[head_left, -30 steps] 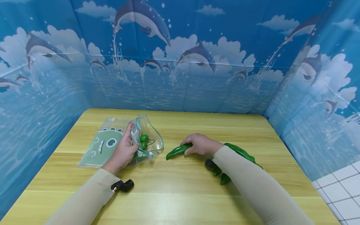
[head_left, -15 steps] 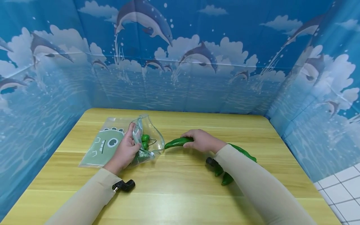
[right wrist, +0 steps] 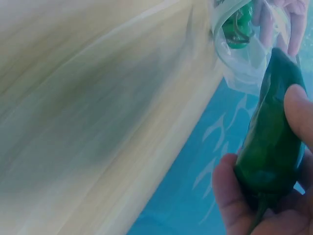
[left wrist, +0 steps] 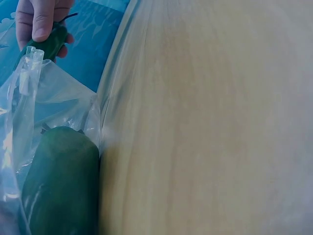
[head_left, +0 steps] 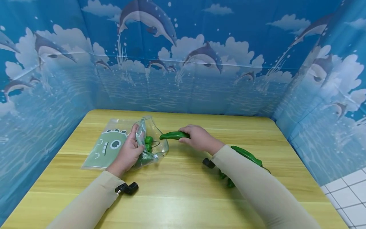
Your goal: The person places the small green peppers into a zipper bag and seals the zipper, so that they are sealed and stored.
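My left hand point(head_left: 128, 154) grips the mouth of a clear zip bag point(head_left: 105, 149) with a green cartoon monster print, its opening facing right. Inside lie green peppers point(head_left: 148, 140), stems toward the opening; one fills the lower left of the left wrist view point(left wrist: 63, 181). My right hand point(head_left: 200, 138) holds a long green chili pepper point(head_left: 172, 135) by its stem end, thumb on one side and fingers on the other. The pepper is lifted over the table, and its pointed tip overlaps the bag's mouth in the head view.
Another long green pepper point(head_left: 246, 154) lies on the wooden table point(head_left: 171, 203), right of my right forearm. More green peppers point(head_left: 230, 183) are partly hidden under that forearm. A blue dolphin curtain point(head_left: 183, 86) hangs behind the table and along its sides.
My right hand has lifted the long green pepper off the table and carried it up and left to the bag's mouth. My left hand has kept its grip on the bag.
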Demonstrator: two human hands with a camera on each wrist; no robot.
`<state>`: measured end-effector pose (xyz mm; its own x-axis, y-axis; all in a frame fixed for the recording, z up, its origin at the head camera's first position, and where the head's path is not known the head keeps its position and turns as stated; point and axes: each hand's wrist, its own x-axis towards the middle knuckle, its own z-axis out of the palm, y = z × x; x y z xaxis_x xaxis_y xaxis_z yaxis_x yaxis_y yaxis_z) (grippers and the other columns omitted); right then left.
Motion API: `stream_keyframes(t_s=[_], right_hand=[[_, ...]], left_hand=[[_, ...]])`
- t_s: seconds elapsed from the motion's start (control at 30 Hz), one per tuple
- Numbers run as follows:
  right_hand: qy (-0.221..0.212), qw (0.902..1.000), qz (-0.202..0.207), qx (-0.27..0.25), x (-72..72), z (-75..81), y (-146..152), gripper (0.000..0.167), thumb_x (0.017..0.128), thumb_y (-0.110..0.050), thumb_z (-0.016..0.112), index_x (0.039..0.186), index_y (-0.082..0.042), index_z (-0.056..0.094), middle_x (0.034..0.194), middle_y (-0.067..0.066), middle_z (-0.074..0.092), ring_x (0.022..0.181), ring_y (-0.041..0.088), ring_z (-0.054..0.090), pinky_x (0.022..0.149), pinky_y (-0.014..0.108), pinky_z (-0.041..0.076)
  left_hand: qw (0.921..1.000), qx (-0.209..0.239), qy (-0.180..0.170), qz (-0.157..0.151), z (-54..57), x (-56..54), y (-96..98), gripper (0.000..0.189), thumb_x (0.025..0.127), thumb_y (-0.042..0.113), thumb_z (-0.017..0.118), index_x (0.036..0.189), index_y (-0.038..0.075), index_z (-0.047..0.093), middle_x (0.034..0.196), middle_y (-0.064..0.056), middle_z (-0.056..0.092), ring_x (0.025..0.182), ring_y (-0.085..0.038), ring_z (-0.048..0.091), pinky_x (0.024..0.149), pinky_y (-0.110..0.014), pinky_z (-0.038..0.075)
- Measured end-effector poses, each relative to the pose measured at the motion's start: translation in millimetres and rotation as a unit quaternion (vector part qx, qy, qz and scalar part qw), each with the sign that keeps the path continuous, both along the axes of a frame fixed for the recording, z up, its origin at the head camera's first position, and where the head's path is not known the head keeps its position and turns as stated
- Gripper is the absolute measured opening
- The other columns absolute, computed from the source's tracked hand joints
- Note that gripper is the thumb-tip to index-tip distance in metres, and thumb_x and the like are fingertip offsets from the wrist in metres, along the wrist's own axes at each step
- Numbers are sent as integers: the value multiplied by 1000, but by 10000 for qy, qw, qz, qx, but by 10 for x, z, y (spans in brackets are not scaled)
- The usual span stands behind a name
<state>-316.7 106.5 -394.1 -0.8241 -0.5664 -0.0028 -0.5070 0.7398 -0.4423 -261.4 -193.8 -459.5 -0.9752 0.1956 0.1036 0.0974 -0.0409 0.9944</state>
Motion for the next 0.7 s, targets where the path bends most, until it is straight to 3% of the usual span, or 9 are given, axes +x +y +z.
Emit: stream_keyframes(t_s=[0.7], right_hand=[[363,9985,-148,389,15,-2,-311,51,103,-36,69,147,-11,63,125,5,73,100,18,66,86,38,54]], left_hand=[[10000,-19,-21,10,17,8,2,97,101,-14,40,169,27,-16,177,7,-15,164,-27,10,108,-22,46]])
